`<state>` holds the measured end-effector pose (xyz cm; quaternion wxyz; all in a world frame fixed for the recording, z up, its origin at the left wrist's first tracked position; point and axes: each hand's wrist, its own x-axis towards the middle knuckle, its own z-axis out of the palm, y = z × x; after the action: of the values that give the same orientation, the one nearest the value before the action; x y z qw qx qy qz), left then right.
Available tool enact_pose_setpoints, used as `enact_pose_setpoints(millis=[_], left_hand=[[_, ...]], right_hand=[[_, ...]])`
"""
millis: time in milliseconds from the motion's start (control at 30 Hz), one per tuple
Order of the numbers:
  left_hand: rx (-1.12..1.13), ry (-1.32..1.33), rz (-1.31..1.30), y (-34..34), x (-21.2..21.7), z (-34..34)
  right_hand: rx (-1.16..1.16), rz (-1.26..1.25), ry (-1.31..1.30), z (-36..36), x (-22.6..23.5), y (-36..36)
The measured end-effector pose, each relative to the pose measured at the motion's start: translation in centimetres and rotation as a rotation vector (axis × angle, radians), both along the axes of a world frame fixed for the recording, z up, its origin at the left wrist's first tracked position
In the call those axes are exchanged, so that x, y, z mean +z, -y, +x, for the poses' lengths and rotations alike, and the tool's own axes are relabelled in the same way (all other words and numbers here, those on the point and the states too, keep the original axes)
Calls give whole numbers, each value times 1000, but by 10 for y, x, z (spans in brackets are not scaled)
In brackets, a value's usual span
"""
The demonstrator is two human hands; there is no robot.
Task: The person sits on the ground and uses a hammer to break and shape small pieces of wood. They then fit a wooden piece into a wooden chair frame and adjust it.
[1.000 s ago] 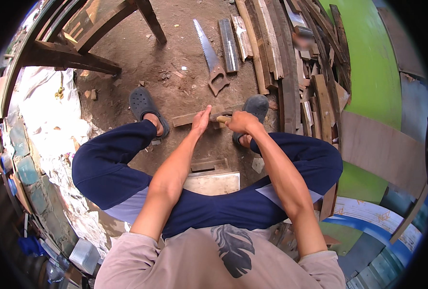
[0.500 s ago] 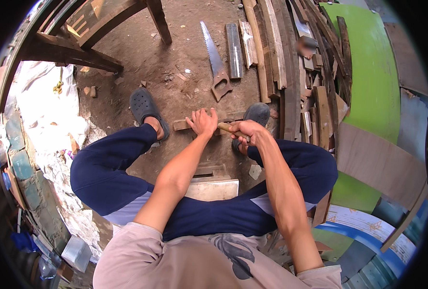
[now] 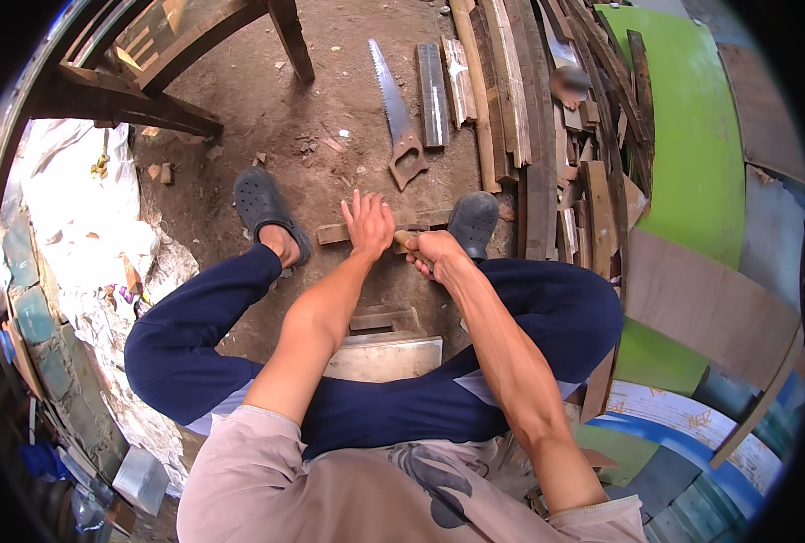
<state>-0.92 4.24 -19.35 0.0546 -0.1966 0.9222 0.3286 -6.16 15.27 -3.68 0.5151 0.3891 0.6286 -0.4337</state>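
Observation:
I sit low with my knees apart over a dirt floor. My left hand (image 3: 370, 223) presses flat, fingers spread, on a short wooden strip (image 3: 334, 233) lying on the ground between my feet. Beside it, my right hand (image 3: 436, 251) is closed around a wooden tool handle (image 3: 407, 240); the tool's head is hidden behind my hands. My two dark clogs (image 3: 259, 203) (image 3: 473, 220) flank the strip.
A hand saw (image 3: 395, 119) lies on the dirt ahead, next to several planks (image 3: 502, 90) stacked to the right. A green curved panel (image 3: 692, 154) and a brown board (image 3: 705, 303) stand at right. Dark wooden furniture legs (image 3: 149, 100) stand at upper left, white sheeting (image 3: 67, 217) at left.
Both hands have stayed on the strip and the handle. My left fingers have spread flatter on the wood, and my head has tipped a little forward.

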Motion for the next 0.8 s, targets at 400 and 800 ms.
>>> enact_pose_setpoints(millis=[400, 800], left_hand=[[-124, -12, 20, 9, -3, -3], [-249, -83, -213, 91, 9, 18]], right_hand=[[-128, 36, -163, 27, -16, 19], [18, 90, -172, 76, -23, 98]])
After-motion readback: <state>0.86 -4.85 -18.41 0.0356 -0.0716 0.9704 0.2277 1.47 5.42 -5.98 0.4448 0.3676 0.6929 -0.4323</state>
